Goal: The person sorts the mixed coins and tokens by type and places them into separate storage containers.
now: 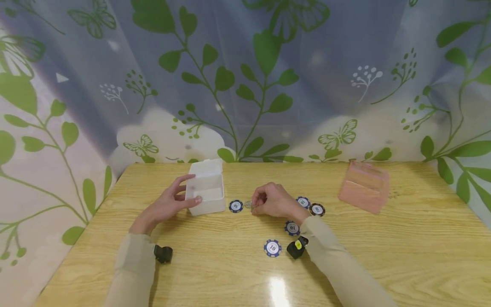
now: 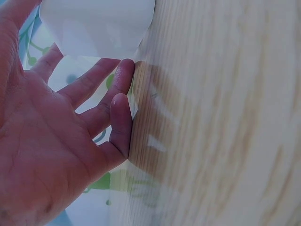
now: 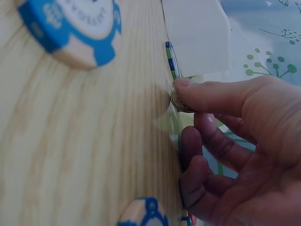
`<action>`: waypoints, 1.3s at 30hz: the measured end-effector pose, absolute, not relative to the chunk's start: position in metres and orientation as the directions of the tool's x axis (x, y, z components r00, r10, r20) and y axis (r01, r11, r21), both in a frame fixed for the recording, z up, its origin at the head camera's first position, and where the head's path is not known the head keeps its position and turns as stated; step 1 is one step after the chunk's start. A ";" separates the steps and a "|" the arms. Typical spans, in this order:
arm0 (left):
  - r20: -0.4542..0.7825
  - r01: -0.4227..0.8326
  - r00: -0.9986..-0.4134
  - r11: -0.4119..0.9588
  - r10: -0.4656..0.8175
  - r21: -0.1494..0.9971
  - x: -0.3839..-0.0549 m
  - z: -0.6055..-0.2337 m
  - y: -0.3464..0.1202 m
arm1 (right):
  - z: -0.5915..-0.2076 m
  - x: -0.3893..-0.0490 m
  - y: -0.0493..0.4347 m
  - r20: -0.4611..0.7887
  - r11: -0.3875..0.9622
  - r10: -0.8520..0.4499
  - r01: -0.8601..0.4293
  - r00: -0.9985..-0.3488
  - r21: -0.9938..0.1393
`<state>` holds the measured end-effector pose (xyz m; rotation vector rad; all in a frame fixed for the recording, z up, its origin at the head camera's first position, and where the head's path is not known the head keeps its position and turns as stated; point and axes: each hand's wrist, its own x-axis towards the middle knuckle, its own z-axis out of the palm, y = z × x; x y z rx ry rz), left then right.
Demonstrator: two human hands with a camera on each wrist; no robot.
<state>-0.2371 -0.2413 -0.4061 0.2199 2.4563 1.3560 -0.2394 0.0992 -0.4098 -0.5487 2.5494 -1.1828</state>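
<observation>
My left hand holds the open white plastic box by its left side, thumb over the near rim and index finger by the raised lid. In the left wrist view the box shows behind the spread fingers. With thumb and forefinger, my right hand pinches a small round metal coin at the table surface. The coin is partly covered by the thumb in the right wrist view. Between coin and box lies a blue and white poker chip.
Beyond my right wrist lie another blue chip and a black chip. Two more blue chips, one by the sleeve and a chip marked 10, are nearer. A pink translucent pouch lies at the right. A patterned curtain hangs behind.
</observation>
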 end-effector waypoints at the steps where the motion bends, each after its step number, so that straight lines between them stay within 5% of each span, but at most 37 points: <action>1: -0.206 -0.021 -0.935 0.533 0.289 0.846 -0.237 -0.406 -0.241 | -0.410 -0.240 0.100 -0.083 0.590 -0.453 -0.228 -0.888 -0.775; 23: -0.216 -0.030 -0.935 0.541 0.283 0.840 -0.237 -0.406 -0.242 | -0.411 -0.237 0.107 -0.013 0.517 -0.503 -0.289 -0.864 -0.806; 39: -0.209 -0.026 -0.935 0.531 0.287 0.847 -0.238 -0.408 -0.243 | -0.410 -0.237 0.109 -0.046 0.421 -0.418 -0.149 -0.907 -0.895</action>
